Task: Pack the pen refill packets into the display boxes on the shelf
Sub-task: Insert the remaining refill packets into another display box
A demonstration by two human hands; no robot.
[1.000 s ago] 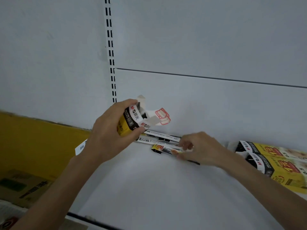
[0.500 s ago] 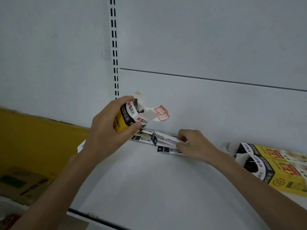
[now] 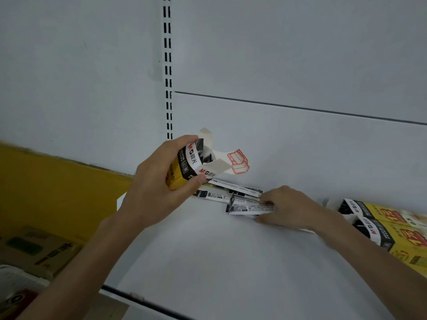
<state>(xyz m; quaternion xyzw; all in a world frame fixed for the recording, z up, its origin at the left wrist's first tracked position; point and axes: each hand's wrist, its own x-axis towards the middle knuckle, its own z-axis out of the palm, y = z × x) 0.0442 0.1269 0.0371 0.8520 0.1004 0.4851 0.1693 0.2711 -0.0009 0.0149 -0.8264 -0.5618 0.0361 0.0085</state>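
Roughly midway, I judge: the left hand (image 3: 159, 188) grips an open display box (image 3: 184, 168) above the shelf's (image 3: 208, 262) back edge, while the right hand (image 3: 288, 209) pinches one refill packet (image 3: 248, 208) lying there. A few loose packets (image 3: 219, 194) wait beside it; two boxes (image 3: 388, 229) lie at the right edge. Toward the front edge the shelf gives room to move.
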